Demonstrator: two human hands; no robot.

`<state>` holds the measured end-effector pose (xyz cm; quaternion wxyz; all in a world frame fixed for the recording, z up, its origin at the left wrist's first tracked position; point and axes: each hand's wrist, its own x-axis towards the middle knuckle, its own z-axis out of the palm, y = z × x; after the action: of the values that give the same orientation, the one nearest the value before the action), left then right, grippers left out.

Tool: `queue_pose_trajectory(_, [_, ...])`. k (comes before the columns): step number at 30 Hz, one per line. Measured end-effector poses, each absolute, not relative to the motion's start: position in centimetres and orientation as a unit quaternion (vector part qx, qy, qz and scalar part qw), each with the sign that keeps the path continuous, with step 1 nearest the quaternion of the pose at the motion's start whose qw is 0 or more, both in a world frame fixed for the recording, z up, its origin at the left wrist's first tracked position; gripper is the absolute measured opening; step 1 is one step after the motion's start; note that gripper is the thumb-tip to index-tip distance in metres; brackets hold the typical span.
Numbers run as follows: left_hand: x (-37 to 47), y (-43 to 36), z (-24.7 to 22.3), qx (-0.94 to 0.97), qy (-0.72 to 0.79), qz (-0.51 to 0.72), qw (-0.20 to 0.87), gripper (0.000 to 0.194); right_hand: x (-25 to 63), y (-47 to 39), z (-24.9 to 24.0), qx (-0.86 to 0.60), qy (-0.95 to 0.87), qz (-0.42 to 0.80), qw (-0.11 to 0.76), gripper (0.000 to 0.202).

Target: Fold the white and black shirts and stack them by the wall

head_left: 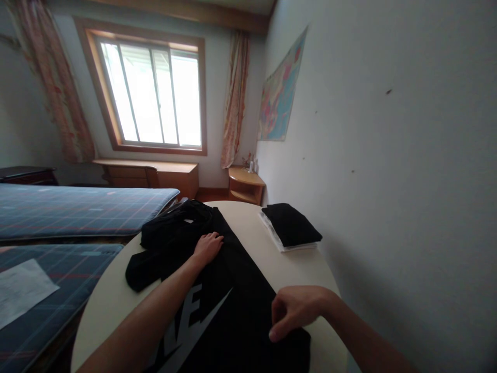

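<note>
A black garment with large grey lettering and a swoosh (248,305) lies spread over a round cream table (240,210), its sleeve and collar part bunched at the back left. My left hand (208,247) rests on the garment near its upper part, fingers apart and lying on the cloth. Over the garment's right edge, nearer to me, my right hand (295,311) is closed, thumb and fingers pinching the black fabric. A folded black cloth (291,225) on top of a folded white one (285,246) sits at the table's back right.
Beds with blue plaid mattresses (77,207) stand left of the table, a white sheet (25,290) lying on the nearer one. A white wall (388,207) runs close along the right. A wooden corner shelf (246,177) and desk (174,167) stand beyond.
</note>
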<state>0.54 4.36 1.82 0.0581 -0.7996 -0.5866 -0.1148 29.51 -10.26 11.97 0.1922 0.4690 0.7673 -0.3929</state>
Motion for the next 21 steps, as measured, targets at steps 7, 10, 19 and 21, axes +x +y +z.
queue_pose_trajectory(7, [-0.7,5.6,1.8,-0.764,-0.639,-0.078,0.035,0.059,31.5,-9.3,10.3,0.468,0.815,-0.32,0.12,0.064])
queue_pose_trajectory(10, [-0.6,5.6,1.4,-0.754,-0.653,-0.065,0.03,0.071,32.4,-8.8,9.4,0.473,0.823,-0.299,0.096,0.051])
queue_pose_trajectory(19, [-0.3,5.6,0.8,-0.743,-0.666,-0.055,0.035,0.073,33.5,-9.4,10.1,0.482,0.823,-0.297,0.047,0.048])
queue_pose_trajectory(21, [-0.3,5.5,0.9,-0.742,-0.667,-0.054,0.037,0.074,33.7,-9.5,10.2,0.496,0.818,-0.288,0.048,0.04])
